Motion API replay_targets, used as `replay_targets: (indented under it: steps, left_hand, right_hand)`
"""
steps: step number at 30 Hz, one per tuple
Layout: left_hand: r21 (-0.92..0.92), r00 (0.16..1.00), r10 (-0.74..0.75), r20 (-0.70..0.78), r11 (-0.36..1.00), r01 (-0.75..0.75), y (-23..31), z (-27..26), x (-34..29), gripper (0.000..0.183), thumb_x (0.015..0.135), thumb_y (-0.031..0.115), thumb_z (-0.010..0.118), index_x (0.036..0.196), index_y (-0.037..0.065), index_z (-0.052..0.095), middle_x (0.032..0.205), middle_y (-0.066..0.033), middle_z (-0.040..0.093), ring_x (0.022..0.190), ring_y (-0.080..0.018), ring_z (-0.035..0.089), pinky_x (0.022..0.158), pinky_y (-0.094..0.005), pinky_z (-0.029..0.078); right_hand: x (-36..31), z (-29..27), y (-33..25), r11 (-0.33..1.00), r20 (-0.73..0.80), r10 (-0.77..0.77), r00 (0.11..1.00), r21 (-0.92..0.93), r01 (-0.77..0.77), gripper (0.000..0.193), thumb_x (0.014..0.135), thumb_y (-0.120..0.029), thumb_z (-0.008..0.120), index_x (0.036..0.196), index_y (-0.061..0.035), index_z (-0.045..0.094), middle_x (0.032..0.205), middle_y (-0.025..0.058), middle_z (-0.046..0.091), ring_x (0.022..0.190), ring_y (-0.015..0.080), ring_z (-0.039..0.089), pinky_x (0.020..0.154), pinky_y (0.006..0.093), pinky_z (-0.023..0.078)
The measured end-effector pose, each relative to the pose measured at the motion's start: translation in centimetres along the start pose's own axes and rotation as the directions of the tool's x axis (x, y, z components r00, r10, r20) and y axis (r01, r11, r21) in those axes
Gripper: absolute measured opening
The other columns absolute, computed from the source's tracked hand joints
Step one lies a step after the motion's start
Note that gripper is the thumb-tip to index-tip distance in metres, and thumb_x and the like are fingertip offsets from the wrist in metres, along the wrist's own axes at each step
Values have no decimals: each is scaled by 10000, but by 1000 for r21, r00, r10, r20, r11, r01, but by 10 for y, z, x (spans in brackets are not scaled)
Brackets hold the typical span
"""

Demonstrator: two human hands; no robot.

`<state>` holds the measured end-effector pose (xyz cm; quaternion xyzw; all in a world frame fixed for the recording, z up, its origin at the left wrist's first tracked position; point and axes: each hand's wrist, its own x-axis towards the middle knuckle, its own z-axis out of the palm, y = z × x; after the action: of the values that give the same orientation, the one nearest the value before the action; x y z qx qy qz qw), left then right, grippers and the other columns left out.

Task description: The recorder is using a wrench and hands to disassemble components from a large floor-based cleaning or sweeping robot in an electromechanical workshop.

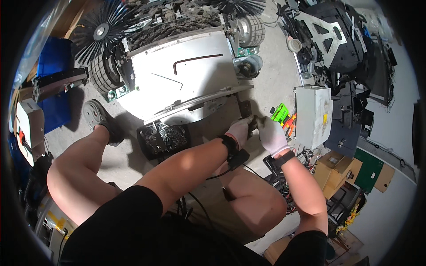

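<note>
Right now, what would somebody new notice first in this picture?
Probably the big white machine housing tipped on the floor at top centre, with a black round brush at its upper left. Just below it, both gloved hands, left hand and right hand, meet on a small dark part at the housing's lower edge.

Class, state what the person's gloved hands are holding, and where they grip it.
Both the left hand and right hand close on a small dark part between them; exact grip point unclear.

Small dark part between the white-gloved left hand and white-gloved right hand: mostly covered by fingers, kind indeterminable. Green-and-orange tools partly hidden behind the right hand. Round black bristle brush cut by the upper rim.
</note>
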<state>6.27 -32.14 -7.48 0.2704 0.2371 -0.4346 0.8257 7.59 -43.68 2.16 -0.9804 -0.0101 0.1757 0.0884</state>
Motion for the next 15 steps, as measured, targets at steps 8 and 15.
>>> replay_targets:
  steps: [8, 15]
  left_hand:
    - [297, 995, 45, 94, 952, -71, -6, -12, 8, 285, 1015, 251, 453, 1164, 56, 598, 898, -17, 617, 729, -107, 559, 581, -234, 452]
    - [-100, 994, -105, 26, 989, 108, -9, -15, 17, 276, 1001, 267, 483, 1153, 80, 617, 889, -18, 623, 704, -111, 536, 571, -243, 439]
  right_hand:
    - [0, -27, -10, 777, 263, -388, 883, -422, 467, 76, 796, -123, 554, 794, -50, 576, 699, 171, 636, 695, 284, 671, 635, 433, 523]
    - [-7, -33, -9, 825, 285, 228, 931, 451, -340, 418, 942, -399, 546, 810, -10, 625, 645, 79, 627, 540, 195, 619, 485, 317, 469]
